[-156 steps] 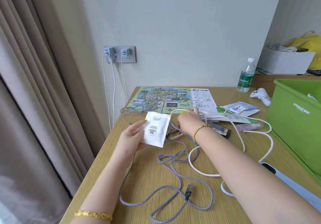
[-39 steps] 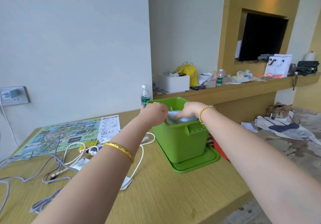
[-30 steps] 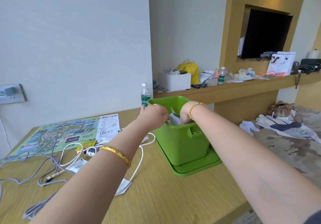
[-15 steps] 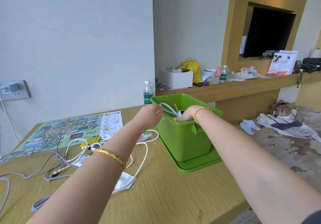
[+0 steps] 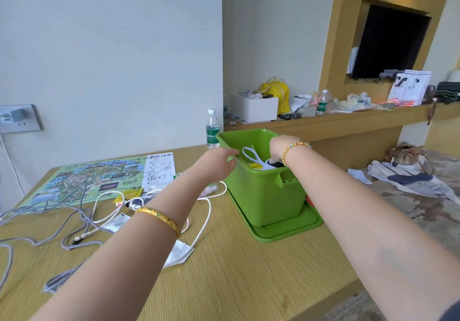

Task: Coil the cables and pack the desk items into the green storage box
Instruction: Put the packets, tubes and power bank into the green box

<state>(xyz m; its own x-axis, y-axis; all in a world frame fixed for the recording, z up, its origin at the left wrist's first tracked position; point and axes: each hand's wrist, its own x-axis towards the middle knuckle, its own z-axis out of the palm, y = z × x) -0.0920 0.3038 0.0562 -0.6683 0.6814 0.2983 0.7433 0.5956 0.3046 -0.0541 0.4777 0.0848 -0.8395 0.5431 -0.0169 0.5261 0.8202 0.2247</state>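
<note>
Since half a second ago, both hands have barely shifted. Left hand (image 5: 219,162) curls over the near-left rim of the green storage box (image 5: 263,196). Right hand (image 5: 280,146) reaches down inside it, fingers hidden, so its grip cannot be told. White cable (image 5: 204,211) and grey braided cable (image 5: 74,221) lie uncoiled left of the left forearm.

Hotel room (recessed television (image 5: 388,41))
</note>
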